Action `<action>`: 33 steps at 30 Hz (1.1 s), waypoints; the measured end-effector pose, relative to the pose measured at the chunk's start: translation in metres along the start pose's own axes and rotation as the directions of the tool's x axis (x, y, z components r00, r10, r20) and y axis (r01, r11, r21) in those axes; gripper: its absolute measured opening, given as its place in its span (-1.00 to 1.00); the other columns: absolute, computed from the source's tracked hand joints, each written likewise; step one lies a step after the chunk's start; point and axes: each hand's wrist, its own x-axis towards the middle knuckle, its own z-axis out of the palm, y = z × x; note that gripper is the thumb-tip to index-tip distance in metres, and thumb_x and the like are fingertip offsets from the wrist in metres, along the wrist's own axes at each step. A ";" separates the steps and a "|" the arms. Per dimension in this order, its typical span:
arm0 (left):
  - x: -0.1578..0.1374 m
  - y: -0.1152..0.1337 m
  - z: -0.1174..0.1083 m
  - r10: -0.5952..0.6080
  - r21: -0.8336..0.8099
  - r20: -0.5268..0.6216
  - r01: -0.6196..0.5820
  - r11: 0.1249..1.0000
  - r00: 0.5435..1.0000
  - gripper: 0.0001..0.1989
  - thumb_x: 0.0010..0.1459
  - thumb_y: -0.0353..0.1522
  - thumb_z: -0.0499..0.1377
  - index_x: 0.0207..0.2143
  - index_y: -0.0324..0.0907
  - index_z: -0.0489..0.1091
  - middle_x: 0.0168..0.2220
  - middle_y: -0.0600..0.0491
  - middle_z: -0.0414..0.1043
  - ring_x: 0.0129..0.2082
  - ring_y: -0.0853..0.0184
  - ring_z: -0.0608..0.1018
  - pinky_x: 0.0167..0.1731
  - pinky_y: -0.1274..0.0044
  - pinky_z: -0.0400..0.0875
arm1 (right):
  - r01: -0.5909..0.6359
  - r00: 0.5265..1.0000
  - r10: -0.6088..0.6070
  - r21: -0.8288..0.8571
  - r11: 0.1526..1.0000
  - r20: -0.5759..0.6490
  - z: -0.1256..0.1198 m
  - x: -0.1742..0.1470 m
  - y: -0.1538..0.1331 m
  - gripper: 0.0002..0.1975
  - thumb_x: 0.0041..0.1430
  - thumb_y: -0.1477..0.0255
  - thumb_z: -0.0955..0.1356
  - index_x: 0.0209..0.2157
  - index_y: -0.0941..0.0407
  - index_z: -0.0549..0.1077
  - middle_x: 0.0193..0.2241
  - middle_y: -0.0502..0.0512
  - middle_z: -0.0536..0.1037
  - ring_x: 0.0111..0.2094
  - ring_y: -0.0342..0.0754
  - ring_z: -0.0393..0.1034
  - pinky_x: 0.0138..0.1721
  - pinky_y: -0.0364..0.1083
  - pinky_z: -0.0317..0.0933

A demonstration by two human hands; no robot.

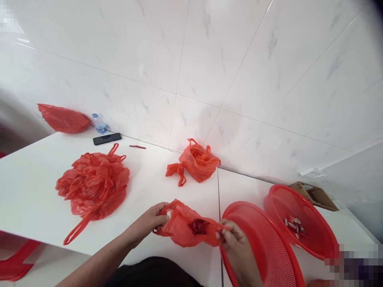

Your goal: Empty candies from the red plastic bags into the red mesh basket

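A thin red plastic bag (183,225) is stretched between my two hands above the table's front edge. My left hand (158,217) is closed on the bag's handle at its left end. My right hand (235,237) pinches the other end, close to the rim of a red mesh basket (254,243). Through the bag's opening shows a glossy dark red thing (199,226) whose kind I cannot make out. To the left lies a large heap of crumpled red plastic bags (95,183).
Against the wall are another red bag bundle (199,161), a red strip (137,147), a black phone (107,138), a water bottle (99,123) and a red bag (64,119). Right: a second red basket (317,227) holding small wrapped packets (295,225), and a cardboard box (320,195).
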 end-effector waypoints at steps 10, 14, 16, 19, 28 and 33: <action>-0.002 0.011 0.008 0.026 0.073 0.026 -0.028 0.997 0.999 -0.73 0.01 -0.37 0.13 -0.18 -0.20 0.37 -0.39 0.12 0.41 -0.43 0.37 0.39 -0.42 0.54 0.21 | -0.003 1.000 -0.005 -0.270 0.963 -0.029 0.004 0.001 -0.003 -0.75 0.07 0.20 0.40 -0.32 0.09 0.50 -0.44 0.02 0.46 -0.37 -0.08 0.30 -0.30 -0.12 0.20; -0.003 0.010 0.006 0.102 0.186 -0.013 -0.097 0.978 0.995 -0.78 0.04 -0.36 0.11 -0.21 -0.18 0.39 -0.37 0.10 0.43 -0.40 0.34 0.40 -0.42 0.54 0.20 | 0.009 0.995 -0.038 -0.289 0.957 -0.094 0.013 0.002 -0.004 -0.74 0.10 0.19 0.37 -0.32 0.10 0.50 -0.31 0.09 0.49 -0.26 -0.01 0.36 -0.22 -0.09 0.27; -0.004 0.011 0.005 0.137 0.272 -0.036 -0.123 0.954 0.990 -0.84 0.05 -0.35 0.10 -0.28 -0.16 0.39 -0.41 0.12 0.39 -0.43 0.36 0.37 -0.43 0.54 0.17 | 0.019 0.991 -0.052 -0.263 0.965 -0.122 0.014 0.002 -0.003 -0.72 0.10 0.18 0.37 -0.30 0.11 0.51 -0.23 0.14 0.50 -0.21 0.02 0.38 -0.19 -0.06 0.29; -0.007 0.014 0.006 0.171 0.393 -0.066 -0.132 0.910 0.983 -0.91 0.06 -0.36 0.08 -0.38 -0.15 0.36 -0.48 0.17 0.30 -0.48 0.38 0.29 -0.47 0.55 0.12 | 0.032 0.990 -0.067 -0.257 0.966 -0.126 0.011 0.002 0.000 -0.73 0.08 0.19 0.38 -0.32 0.10 0.52 -0.03 0.20 0.47 -0.04 0.08 0.36 -0.06 -0.02 0.28; -0.023 0.035 0.022 0.263 0.511 0.030 -0.241 0.825 0.964 -0.66 -0.02 -0.50 0.13 -0.15 -0.07 0.34 -0.45 0.20 0.31 -0.45 0.39 0.32 -0.41 0.55 0.22 | 0.058 0.996 -0.052 0.082 0.995 -0.070 0.019 0.003 0.016 -0.80 0.14 0.21 0.36 -0.41 0.05 0.41 -0.37 0.03 0.53 -0.26 -0.05 0.40 -0.12 -0.01 0.26; -0.033 0.048 0.029 0.282 0.524 0.182 -0.336 0.783 0.942 -0.61 0.02 -0.54 0.11 -0.10 -0.04 0.40 -0.29 0.11 0.45 -0.37 0.36 0.43 -0.33 0.54 0.31 | 0.012 0.998 0.004 0.267 0.964 -0.059 0.031 0.003 0.021 -0.65 0.23 0.12 0.25 -0.50 0.06 0.28 -0.71 -0.16 0.12 -0.65 -0.23 -0.07 -0.57 -0.19 -0.01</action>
